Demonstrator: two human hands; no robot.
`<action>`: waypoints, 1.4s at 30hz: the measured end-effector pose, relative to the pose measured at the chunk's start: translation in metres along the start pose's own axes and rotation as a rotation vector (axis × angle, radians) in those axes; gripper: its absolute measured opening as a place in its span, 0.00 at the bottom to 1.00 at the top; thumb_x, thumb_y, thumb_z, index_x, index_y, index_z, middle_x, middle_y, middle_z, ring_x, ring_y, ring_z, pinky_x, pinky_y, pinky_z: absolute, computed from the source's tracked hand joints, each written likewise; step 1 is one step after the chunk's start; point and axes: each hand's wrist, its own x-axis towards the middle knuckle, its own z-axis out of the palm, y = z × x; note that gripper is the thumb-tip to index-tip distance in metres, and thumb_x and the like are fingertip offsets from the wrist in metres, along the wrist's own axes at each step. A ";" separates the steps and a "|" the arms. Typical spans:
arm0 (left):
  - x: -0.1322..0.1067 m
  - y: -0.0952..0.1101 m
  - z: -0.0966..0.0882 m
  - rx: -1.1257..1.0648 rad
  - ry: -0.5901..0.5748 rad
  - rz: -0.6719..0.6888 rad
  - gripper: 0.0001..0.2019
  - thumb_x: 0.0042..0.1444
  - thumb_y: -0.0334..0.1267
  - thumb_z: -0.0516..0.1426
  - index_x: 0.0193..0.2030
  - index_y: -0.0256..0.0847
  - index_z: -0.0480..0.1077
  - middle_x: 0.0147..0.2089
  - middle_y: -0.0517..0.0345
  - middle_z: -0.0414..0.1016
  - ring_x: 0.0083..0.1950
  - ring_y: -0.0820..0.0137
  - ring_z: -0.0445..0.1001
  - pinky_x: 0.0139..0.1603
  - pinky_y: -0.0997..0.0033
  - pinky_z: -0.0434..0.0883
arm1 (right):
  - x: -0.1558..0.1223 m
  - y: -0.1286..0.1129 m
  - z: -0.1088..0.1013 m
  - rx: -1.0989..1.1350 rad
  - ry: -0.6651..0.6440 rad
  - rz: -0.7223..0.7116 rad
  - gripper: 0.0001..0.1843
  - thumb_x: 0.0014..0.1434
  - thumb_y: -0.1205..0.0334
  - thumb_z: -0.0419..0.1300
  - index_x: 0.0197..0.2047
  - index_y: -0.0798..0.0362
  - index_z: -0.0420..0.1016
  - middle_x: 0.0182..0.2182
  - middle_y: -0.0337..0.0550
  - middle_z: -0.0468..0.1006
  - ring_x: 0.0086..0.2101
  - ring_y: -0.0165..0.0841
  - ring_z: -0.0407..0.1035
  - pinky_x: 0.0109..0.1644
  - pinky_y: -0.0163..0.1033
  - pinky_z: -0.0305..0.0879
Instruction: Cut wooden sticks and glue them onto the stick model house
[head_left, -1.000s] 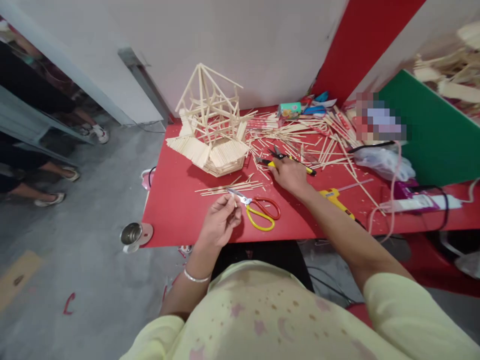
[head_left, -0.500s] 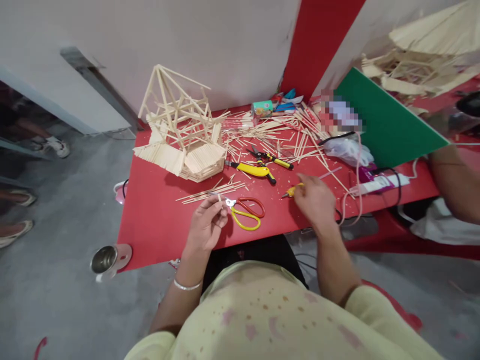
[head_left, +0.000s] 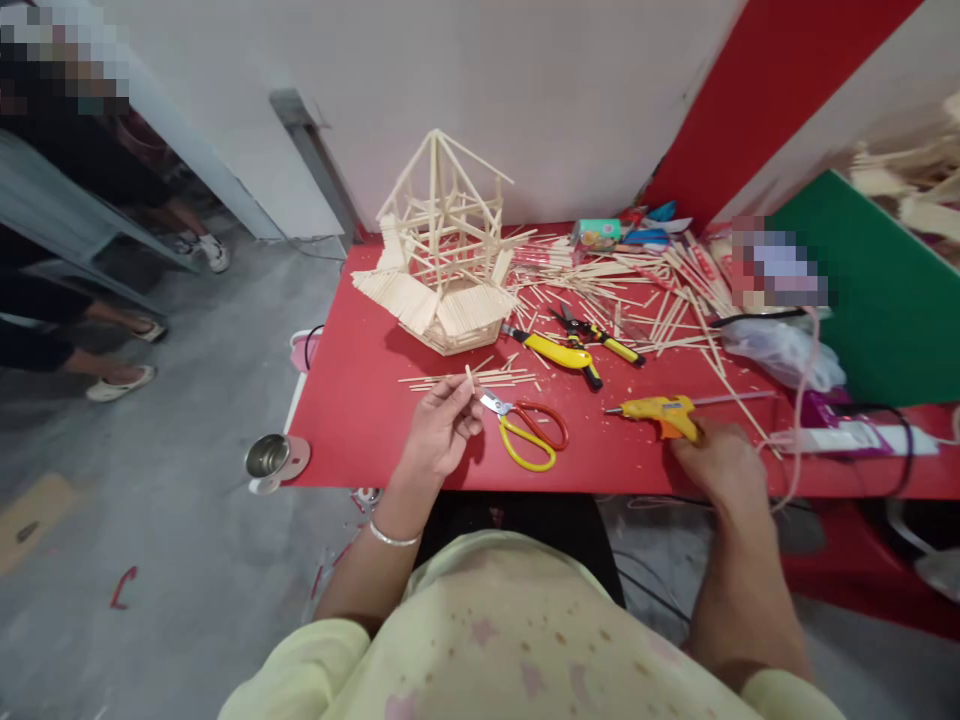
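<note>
My left hand [head_left: 446, 425] pinches a short wooden stick [head_left: 469, 378] that points up between thumb and fingertips. Just right of it, scissors [head_left: 529, 430] with one red and one yellow handle lie on the red table [head_left: 337, 420]. My right hand [head_left: 724, 465] is closed around the handle end of a yellow hot glue gun [head_left: 660, 412], whose nozzle points left and a clear glue stick runs out behind. Behind my left hand several thin sticks [head_left: 517, 378] lie loose. Farther back stands a pavilion-like model [head_left: 442, 270] built of wooden sticks.
A yellow-handled knife [head_left: 559, 352] and black-and-yellow pruning shears [head_left: 600, 340] lie mid-table. Loose sticks [head_left: 622, 285] cover the back, near a green can [head_left: 598, 233]. A green board [head_left: 870, 290] and power strip [head_left: 847, 440] stand right; a metal mug [head_left: 274, 460] sits at the left corner.
My right hand has moved back to the glue gun's handle, uncovering more of the gun. My left hand still holds the stick. The view has swung left.
</note>
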 end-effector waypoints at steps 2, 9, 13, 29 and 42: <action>0.003 0.006 -0.003 0.013 -0.001 0.013 0.14 0.47 0.37 0.73 0.38 0.37 0.77 0.30 0.60 0.78 0.24 0.79 0.72 0.17 0.83 0.64 | -0.001 0.000 -0.003 0.063 0.004 0.050 0.28 0.55 0.51 0.55 0.56 0.53 0.76 0.46 0.59 0.80 0.44 0.51 0.75 0.45 0.50 0.69; 0.027 0.025 0.000 0.016 0.046 0.109 0.13 0.47 0.35 0.71 0.37 0.36 0.75 0.28 0.61 0.77 0.22 0.80 0.72 0.19 0.84 0.65 | -0.020 -0.051 -0.053 0.459 0.106 0.013 0.29 0.49 0.45 0.61 0.52 0.47 0.73 0.43 0.48 0.80 0.38 0.43 0.73 0.43 0.48 0.67; 0.040 0.033 0.001 0.028 0.096 0.125 0.13 0.46 0.34 0.71 0.35 0.35 0.74 0.28 0.60 0.78 0.22 0.81 0.71 0.18 0.84 0.63 | -0.024 -0.098 -0.080 0.532 0.120 -0.087 0.27 0.50 0.48 0.60 0.52 0.47 0.74 0.42 0.42 0.80 0.39 0.41 0.73 0.44 0.45 0.67; 0.062 0.036 -0.005 0.198 0.134 0.244 0.15 0.47 0.44 0.71 0.30 0.35 0.74 0.25 0.59 0.77 0.19 0.79 0.71 0.15 0.82 0.62 | -0.010 -0.133 -0.056 0.662 0.012 -0.165 0.27 0.53 0.53 0.61 0.57 0.48 0.75 0.43 0.43 0.83 0.36 0.37 0.75 0.46 0.43 0.72; 0.059 0.034 -0.009 0.192 0.147 0.248 0.16 0.46 0.43 0.72 0.31 0.35 0.74 0.27 0.59 0.78 0.20 0.79 0.72 0.17 0.82 0.64 | -0.017 -0.197 -0.087 0.614 0.113 -0.379 0.23 0.58 0.39 0.62 0.45 0.49 0.72 0.31 0.39 0.75 0.30 0.35 0.68 0.35 0.39 0.64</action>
